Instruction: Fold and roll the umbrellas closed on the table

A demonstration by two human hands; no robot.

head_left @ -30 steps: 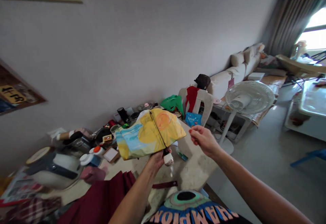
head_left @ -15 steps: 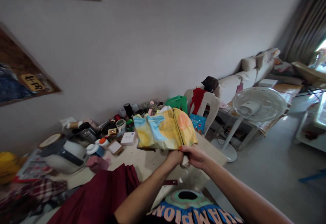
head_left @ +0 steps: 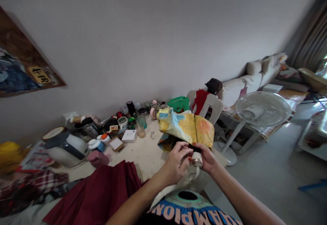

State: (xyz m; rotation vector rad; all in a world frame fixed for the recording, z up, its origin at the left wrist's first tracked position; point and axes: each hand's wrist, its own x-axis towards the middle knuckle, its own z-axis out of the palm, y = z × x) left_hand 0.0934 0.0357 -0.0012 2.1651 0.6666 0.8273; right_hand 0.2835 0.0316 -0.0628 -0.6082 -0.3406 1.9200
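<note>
A yellow, blue and orange patterned folding umbrella (head_left: 185, 126) is bunched up above the table, its fabric loosely folded. Its short white handle (head_left: 197, 159), with a shiny ring and a pale wrist strap, points toward me. My right hand (head_left: 208, 158) is closed around the umbrella just by the handle. My left hand (head_left: 178, 160) has its fingers bent against the umbrella's near end, left of the handle; its fingertips are partly hidden. On the table to the left lies a dark red folded cloth (head_left: 102, 191).
Cups, jars and small boxes crowd the table (head_left: 145, 153) along the wall, beside a white kettle (head_left: 67, 148). A white plastic chair (head_left: 213, 105) with a red cloth stands behind the umbrella. To the right are a standing fan (head_left: 263, 109) and a sofa (head_left: 233, 87).
The umbrella has moved right and its fabric has bunched up, uncovering glasses on the table. My left hand has shifted to the left side of the handle, which now shows between my hands.
</note>
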